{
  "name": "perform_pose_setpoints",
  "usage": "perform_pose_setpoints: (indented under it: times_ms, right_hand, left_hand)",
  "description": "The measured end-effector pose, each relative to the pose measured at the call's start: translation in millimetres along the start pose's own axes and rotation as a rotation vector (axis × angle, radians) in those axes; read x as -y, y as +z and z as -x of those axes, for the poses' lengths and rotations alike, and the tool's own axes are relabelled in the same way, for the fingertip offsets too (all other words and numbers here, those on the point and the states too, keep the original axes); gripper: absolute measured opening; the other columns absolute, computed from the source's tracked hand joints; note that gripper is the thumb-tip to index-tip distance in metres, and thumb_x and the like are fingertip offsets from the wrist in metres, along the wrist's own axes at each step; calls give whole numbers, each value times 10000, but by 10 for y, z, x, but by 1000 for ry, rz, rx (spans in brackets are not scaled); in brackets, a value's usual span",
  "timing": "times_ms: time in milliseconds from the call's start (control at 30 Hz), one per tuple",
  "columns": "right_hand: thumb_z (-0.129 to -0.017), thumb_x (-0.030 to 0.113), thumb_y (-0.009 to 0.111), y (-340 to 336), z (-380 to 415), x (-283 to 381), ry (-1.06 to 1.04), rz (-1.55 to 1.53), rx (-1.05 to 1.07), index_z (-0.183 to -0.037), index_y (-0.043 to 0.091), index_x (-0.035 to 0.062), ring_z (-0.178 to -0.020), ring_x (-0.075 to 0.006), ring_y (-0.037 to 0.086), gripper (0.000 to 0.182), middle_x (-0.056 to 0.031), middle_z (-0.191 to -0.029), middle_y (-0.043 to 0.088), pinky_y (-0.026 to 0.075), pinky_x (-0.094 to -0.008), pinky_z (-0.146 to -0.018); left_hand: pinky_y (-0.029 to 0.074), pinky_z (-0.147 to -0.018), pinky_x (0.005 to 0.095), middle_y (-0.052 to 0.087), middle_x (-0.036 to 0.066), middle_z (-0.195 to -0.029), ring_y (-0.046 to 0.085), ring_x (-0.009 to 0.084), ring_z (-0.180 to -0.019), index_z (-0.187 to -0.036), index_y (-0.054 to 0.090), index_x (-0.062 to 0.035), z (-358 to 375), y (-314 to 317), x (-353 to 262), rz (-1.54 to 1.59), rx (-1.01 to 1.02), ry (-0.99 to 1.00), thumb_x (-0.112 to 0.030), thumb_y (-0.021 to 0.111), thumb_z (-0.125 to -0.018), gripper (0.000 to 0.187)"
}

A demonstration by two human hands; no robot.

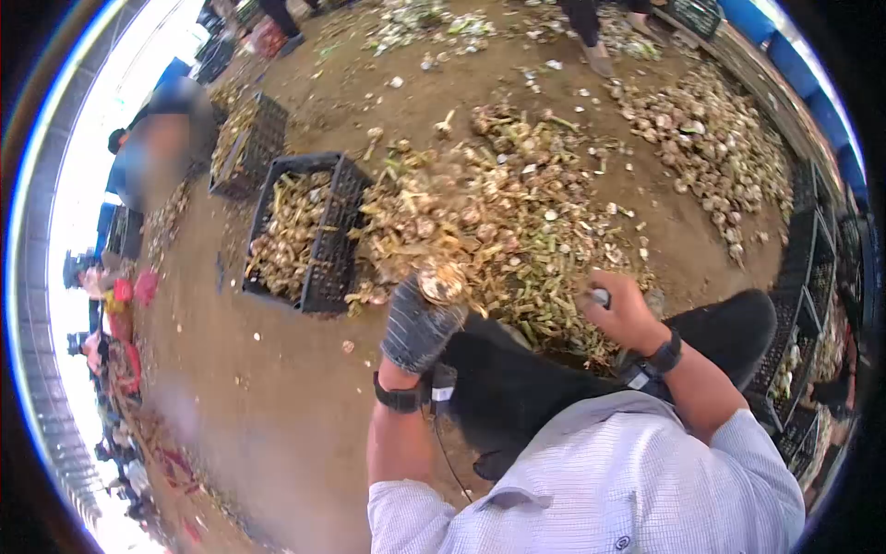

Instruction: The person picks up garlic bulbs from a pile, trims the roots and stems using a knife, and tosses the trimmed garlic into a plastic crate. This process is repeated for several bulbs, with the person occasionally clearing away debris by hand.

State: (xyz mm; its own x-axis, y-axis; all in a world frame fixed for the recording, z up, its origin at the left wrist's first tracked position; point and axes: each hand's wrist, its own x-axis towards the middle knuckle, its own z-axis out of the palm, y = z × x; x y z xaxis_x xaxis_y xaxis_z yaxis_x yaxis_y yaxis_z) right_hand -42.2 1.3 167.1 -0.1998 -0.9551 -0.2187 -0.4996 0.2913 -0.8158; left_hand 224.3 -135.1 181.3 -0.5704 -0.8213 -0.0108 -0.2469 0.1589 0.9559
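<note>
My left hand [417, 325], in a grey striped glove, is closed around a garlic bulb [443, 283] at the near edge of the heap. Dry stalks blur just beyond the bulb. Bare and curled into a fist, my right hand [623, 316] is over my lap to the right. A small grey-ended object [600, 297] pokes out of that fist; its full shape is hidden. In front of both hands spreads a heap of garlic [489, 194] with stalks on, and cut stems [544, 286] lie thickly between the hands.
A black crate [332, 249] of garlic stands left of the heap, with another crate [263, 143] behind it. Trimmed bulbs [711, 152] are piled at right, beside stacked black crates [798, 295]. Other people [161, 138] are at the left and far edges.
</note>
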Motion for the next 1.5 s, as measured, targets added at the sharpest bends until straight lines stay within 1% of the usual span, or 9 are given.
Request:
perform_pose_setpoints:
  times_ms: [200,233,533,633,767,1000,1267,1400,1500]
  right_hand:
    - [-686,196,714,5,226,193,-373,184,-120,-796,568,29,-719,-364,579,247,-159,-734,558,459,-433,-619]
    - [-673,196,717,-1,266,125,-370,197,-136,-801,565,31,-730,-368,579,258,-158,-741,557,463,-441,-627]
    - [-673,151,713,-95,538,-279,-384,172,-168,-791,528,15,-698,-379,556,258,-160,-727,527,447,-445,-599]
    - [-702,179,688,-79,516,-503,-331,242,-141,-829,572,28,-728,-369,584,229,-160,-755,570,473,-449,-638]
    - [-790,285,621,-42,414,-1398,187,461,23,-837,665,23,-668,-365,619,270,-183,-733,638,506,-453,-643]
    - [-833,390,645,-210,371,-902,47,-70,-193,-819,605,-54,-621,-261,590,446,-192,-678,595,468,-400,-612]
    - [-741,297,782,-123,409,-530,123,-326,-101,-975,625,2,-777,-102,499,407,-10,-796,551,435,-285,-705]
    - [-710,276,789,-207,380,-668,-179,-65,-317,-1019,608,27,-918,-292,604,436,-133,-1037,595,492,-358,-774]
    - [-645,119,795,-85,411,-614,-414,73,-318,-813,553,24,-929,-305,576,309,-119,-1055,566,480,-372,-784]
  left_hand:
    - [486,-822,370,699,81,-942,653,242,-900,-1020,643,-58,109,879,119,-520,170,524,-214,702,-793,282]
    - [465,-873,394,692,64,-1006,638,247,-954,-1060,638,-92,150,991,37,-311,221,154,-263,703,-798,319]
    - [476,-863,390,682,72,-1036,629,268,-963,-1089,631,-93,226,1495,311,-507,258,335,-325,719,-786,392]
    - [484,-832,388,683,86,-1007,634,278,-926,-1068,630,-58,186,1529,120,-42,299,-68,-350,749,-747,450]
    - [513,-724,379,690,102,-887,652,286,-787,-991,631,-29,151,1510,-148,-418,151,489,-275,812,-662,448]
    - [519,-712,373,684,138,-924,664,262,-815,-1079,596,-24,70,1659,344,70,156,-51,-215,812,-670,500]
    - [514,-736,444,640,232,-973,640,371,-843,-1118,536,36,83,1894,561,-689,55,485,-255,728,-727,524]
    - [511,-769,375,639,164,-1029,624,241,-876,-1123,548,26,116,1816,454,369,-19,-384,-205,662,-816,401]
    - [512,-714,329,652,110,-991,616,196,-848,-1110,570,-16,233,1971,1294,88,196,81,-186,592,-893,276]
